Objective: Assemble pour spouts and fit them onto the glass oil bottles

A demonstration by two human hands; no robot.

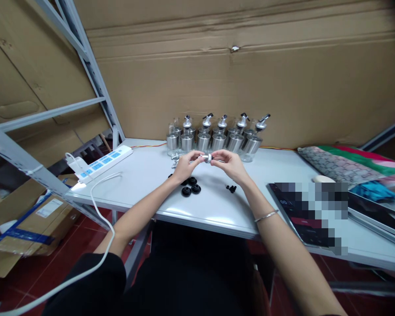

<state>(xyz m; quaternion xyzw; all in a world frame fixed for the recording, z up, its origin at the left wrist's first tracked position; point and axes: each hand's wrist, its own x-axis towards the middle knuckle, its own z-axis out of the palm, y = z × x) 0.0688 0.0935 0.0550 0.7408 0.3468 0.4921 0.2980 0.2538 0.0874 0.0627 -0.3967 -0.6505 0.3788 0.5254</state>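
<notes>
Above a white table (145,175), the left hand (184,166) and right hand (228,164) pinch a small metal spout (206,158) between fingertips, just in front of a row of bottles (217,138), black caps (191,186) lying below.

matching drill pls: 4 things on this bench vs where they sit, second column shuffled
Things:
1. power strip
2. bottles
3. black caps
4. silver spout

Places:
A. held between left hand and right hand
B. table's left edge
C. on the table under the hands
D. in a row at the cardboard wall

Pairs: 1-B, 2-D, 3-C, 4-A
</notes>
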